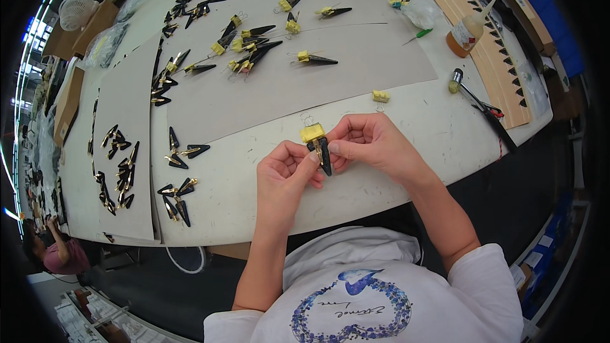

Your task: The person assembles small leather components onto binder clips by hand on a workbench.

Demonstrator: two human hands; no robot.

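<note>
A black, pointed strap-like piece with gold metal hardware (326,160) is held between both hands, tip toward me. A yellow binder clip (312,133) bites its far, wider end, wire handles pointing away. My left hand (283,168) pinches the piece from the left with thumb and fingers. From the right, my right hand (365,141) grips it just below the clip. Another yellow binder clip (380,96) lies on the table beyond my right hand. To the left of my hands are loose black-and-gold pieces (178,198) in small groups.
Clipped black pieces (314,58) lie on grey board (381,51); unclipped ones are heaped farther back. On the right are a bottle of amber liquid (466,35), a hammer (469,91), a green-handled pointed tool (420,34) and a tan board (502,76) edged with black triangles. Another person (63,251) works far left.
</note>
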